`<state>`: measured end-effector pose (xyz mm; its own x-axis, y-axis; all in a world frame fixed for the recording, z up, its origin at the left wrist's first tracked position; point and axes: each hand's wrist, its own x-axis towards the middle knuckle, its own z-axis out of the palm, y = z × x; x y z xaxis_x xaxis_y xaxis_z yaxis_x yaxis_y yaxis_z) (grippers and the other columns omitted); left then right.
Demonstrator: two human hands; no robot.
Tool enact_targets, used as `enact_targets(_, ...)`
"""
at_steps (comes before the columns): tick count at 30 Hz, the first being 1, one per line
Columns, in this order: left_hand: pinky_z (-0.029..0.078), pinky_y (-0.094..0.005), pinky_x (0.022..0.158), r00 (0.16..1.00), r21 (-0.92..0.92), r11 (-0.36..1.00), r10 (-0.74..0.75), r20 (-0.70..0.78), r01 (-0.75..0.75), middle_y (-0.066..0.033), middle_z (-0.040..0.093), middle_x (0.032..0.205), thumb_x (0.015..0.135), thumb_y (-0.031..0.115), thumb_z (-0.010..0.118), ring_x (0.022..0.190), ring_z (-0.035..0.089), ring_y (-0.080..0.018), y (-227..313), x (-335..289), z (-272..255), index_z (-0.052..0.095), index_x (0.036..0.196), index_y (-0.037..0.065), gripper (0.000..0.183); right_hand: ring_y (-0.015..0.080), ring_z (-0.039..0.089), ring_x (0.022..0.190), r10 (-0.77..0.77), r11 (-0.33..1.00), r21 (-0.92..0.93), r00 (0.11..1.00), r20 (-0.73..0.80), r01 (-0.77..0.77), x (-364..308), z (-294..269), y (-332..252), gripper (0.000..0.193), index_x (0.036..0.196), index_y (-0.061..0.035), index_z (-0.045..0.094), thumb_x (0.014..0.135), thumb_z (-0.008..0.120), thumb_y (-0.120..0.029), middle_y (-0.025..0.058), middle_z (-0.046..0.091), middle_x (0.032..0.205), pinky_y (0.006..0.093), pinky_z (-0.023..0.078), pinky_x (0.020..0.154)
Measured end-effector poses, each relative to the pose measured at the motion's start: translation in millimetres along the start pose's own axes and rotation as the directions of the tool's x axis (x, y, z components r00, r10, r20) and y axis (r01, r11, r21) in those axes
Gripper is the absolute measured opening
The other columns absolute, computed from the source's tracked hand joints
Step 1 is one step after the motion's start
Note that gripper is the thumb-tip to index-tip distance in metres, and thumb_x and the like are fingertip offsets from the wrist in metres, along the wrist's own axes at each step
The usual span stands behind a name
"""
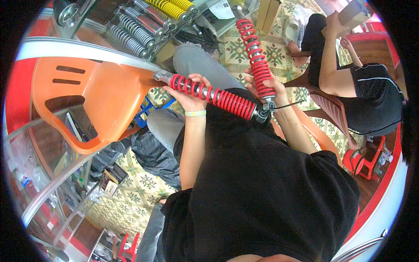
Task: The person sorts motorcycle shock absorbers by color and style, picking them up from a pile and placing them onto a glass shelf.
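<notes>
Two shock absorbers with red coil springs and silver ends are in my hands above my lap. My left hand (190, 95) is wrapped round the left shock absorber (223, 99) near its upper eye, and it slants down to the right. Around the lower part of the right shock absorber (254, 54) my right hand (273, 89) is closed; this one stands nearly upright, its far eye pointing away from me. Their near ends almost meet, and I cannot tell whether they touch. A thin dark strip (289, 105) sticks out beside the right one's near end.
Shock absorbers with silver springs (131, 39) and yellow springs (168, 8) lie on a glass case at the far left. An orange plastic chair (115, 87) stands at my left. At the right another person (371, 96) sits holding a cardboard box (354, 15).
</notes>
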<state>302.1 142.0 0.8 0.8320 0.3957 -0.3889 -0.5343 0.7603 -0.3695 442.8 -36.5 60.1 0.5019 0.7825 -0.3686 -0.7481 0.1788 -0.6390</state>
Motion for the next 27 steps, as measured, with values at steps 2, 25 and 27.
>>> enact_targets(2,0.043,-0.0330,0.075,0.996,-0.082,0.996,-0.011,0.094,0.019,0.0015,0.045,0.067,0.050,0.074,0.063,0.062,0.049,-0.0143,-1,3,3,0.046,0.076,0.008,0.073,0.0305,0.047,0.113,0.070,0.987,0.145,0.997,0.038,-0.075,2,13,7,0.069,0.124,0.0049,0.033,0.064,0.059,-0.016,0.0203,0.045,0.120,0.0398,0.038,0.098)
enact_targets(25,0.017,-0.0558,0.104,0.949,0.372,0.927,-0.156,0.274,0.045,-0.0269,0.020,0.138,0.065,0.072,0.047,0.129,0.019,-0.0416,-13,18,9,0.019,0.135,-0.001,0.105,0.0387,0.033,0.123,0.346,0.876,0.193,0.855,0.386,-0.442,-5,12,37,0.088,0.134,-0.0029,0.024,0.057,0.066,-0.014,0.0264,0.028,0.135,0.0483,0.027,0.103)
enact_targets(27,0.016,-0.0545,0.104,0.930,0.418,0.906,-0.212,0.299,0.072,-0.0257,0.020,0.139,0.069,0.067,0.046,0.130,0.018,-0.0401,-15,26,9,0.019,0.135,-0.002,0.099,0.0378,0.034,0.123,0.342,0.889,0.160,0.855,0.389,-0.428,-2,3,39,0.088,0.134,-0.0030,0.024,0.056,0.065,-0.012,0.0262,0.028,0.135,0.0474,0.027,0.103)
